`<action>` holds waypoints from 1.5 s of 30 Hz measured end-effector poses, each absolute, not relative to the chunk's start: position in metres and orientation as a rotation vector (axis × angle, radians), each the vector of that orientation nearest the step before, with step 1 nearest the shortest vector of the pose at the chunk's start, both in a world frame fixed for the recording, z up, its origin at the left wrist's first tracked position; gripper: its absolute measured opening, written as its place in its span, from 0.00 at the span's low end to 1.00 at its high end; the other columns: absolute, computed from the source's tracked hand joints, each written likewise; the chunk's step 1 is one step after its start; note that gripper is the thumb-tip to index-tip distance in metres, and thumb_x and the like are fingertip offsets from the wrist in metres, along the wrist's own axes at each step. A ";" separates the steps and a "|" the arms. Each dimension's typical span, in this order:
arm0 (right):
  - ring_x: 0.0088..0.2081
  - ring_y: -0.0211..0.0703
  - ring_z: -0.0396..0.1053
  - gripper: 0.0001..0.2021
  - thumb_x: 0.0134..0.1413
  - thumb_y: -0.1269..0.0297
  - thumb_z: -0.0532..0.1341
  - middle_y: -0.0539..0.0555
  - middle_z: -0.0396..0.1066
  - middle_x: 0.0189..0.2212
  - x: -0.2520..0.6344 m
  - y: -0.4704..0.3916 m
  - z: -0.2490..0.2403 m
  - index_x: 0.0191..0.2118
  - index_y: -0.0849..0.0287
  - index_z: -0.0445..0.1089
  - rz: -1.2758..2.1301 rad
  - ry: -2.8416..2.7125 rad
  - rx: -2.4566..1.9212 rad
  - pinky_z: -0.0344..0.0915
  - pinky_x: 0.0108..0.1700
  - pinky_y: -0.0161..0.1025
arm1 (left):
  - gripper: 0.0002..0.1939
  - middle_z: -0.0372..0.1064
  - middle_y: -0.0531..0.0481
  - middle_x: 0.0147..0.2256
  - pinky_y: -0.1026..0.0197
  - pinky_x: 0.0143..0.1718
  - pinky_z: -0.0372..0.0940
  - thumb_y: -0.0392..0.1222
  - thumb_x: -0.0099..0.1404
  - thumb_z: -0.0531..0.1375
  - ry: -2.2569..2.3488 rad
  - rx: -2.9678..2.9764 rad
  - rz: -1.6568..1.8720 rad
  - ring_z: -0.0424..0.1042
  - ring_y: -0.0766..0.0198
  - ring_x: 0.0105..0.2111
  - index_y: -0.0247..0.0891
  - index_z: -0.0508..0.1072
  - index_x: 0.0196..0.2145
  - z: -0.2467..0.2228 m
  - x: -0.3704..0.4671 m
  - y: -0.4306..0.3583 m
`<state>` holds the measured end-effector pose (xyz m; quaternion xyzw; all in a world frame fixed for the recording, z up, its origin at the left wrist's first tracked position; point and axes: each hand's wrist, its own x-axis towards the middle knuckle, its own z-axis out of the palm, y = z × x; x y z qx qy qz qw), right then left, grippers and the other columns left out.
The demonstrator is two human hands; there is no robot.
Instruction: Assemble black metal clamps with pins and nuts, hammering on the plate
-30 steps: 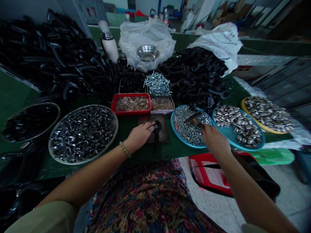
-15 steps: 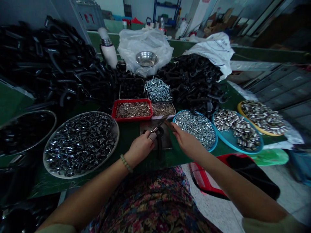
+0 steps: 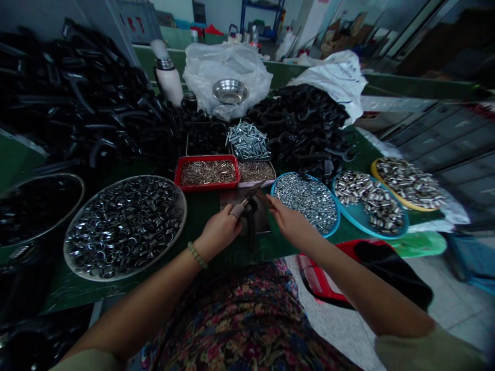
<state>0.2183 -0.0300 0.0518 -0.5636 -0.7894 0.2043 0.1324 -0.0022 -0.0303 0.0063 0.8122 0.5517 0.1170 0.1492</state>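
Note:
My left hand (image 3: 220, 230) presses on a black clamp-shaped part (image 3: 250, 221) that lies on a small dark metal plate (image 3: 232, 197) at the green table's front edge. My right hand (image 3: 291, 222) is just right of it and grips a small hammer (image 3: 253, 194) whose head points at the clamp. A red tray of small brass pins (image 3: 207, 172) sits just behind the plate. A blue dish of silver nuts (image 3: 307, 201) lies to the right of my right hand.
A large round tray of metal rings (image 3: 124, 224) lies left. A dish of steel sleeves (image 3: 367, 201) and a yellow dish (image 3: 410, 183) are right. Black plastic parts (image 3: 77, 103) are heaped behind, with silver bolts (image 3: 247, 140), a white bottle (image 3: 166, 72) and a steel bowl (image 3: 230, 90).
My right hand has come from over the blue dish of nuts leftward to the clamp, bringing the hammer with it. My left hand stayed on the clamp.

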 end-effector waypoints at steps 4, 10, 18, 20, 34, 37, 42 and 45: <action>0.49 0.51 0.72 0.25 0.64 0.64 0.47 0.60 0.70 0.52 0.215 -0.047 0.050 0.66 0.57 0.51 0.550 -2.229 -1.524 0.69 0.48 0.47 | 0.19 0.67 0.42 0.47 0.58 0.49 0.63 0.44 0.70 0.48 1.681 2.221 0.818 0.69 0.59 0.46 0.36 0.63 0.55 0.026 -0.018 0.014; 0.47 0.52 0.74 0.24 0.65 0.63 0.47 0.61 0.70 0.53 0.214 -0.049 0.043 0.65 0.56 0.53 0.621 -2.238 -1.594 0.70 0.46 0.47 | 0.12 0.71 0.40 0.44 0.46 0.50 0.57 0.39 0.65 0.54 1.648 2.529 0.361 0.65 0.50 0.49 0.38 0.76 0.40 0.041 0.031 0.115; 0.46 0.52 0.74 0.22 0.65 0.61 0.47 0.60 0.73 0.49 0.242 -0.050 0.040 0.63 0.56 0.56 0.510 -1.879 -1.638 0.71 0.44 0.47 | 0.13 0.73 0.35 0.41 0.43 0.49 0.54 0.34 0.65 0.51 1.667 2.520 0.276 0.69 0.48 0.46 0.32 0.76 0.36 0.033 0.057 0.144; 0.43 0.52 0.75 0.22 0.64 0.59 0.47 0.61 0.74 0.47 0.246 -0.048 0.038 0.62 0.57 0.57 0.498 -1.846 -1.674 0.71 0.41 0.46 | 0.15 0.73 0.37 0.42 0.47 0.48 0.58 0.34 0.66 0.49 1.660 2.489 0.323 0.70 0.51 0.45 0.34 0.75 0.39 0.038 0.052 0.141; 0.49 0.52 0.72 0.21 0.64 0.59 0.47 0.60 0.72 0.50 0.245 -0.052 0.021 0.59 0.57 0.60 0.541 -1.833 -1.605 0.70 0.46 0.45 | 0.13 0.66 0.48 0.39 0.62 0.43 0.65 0.44 0.69 0.52 1.522 2.277 0.630 0.67 0.63 0.39 0.38 0.75 0.39 -0.006 0.018 -0.007; 0.50 0.51 0.71 0.20 0.64 0.60 0.48 0.60 0.71 0.51 0.242 -0.055 0.024 0.59 0.57 0.60 0.562 -1.827 -1.573 0.69 0.48 0.45 | 0.15 0.66 0.47 0.38 0.60 0.42 0.63 0.45 0.70 0.49 1.538 2.414 0.498 0.66 0.62 0.38 0.37 0.74 0.39 -0.005 0.019 -0.004; 0.50 0.51 0.71 0.21 0.64 0.60 0.48 0.60 0.72 0.50 0.245 -0.060 0.026 0.59 0.58 0.59 0.586 -1.798 -1.584 0.69 0.48 0.46 | 0.11 0.65 0.45 0.39 0.58 0.42 0.63 0.40 0.68 0.52 1.496 2.649 0.255 0.65 0.58 0.39 0.38 0.72 0.43 0.003 0.019 -0.007; 0.50 0.52 0.72 0.21 0.64 0.60 0.49 0.61 0.72 0.50 0.247 -0.060 0.025 0.60 0.57 0.60 0.577 -1.802 -1.591 0.69 0.48 0.48 | 0.12 0.65 0.44 0.39 0.57 0.41 0.63 0.39 0.68 0.51 1.490 2.684 0.178 0.65 0.57 0.39 0.38 0.71 0.45 0.006 0.021 -0.010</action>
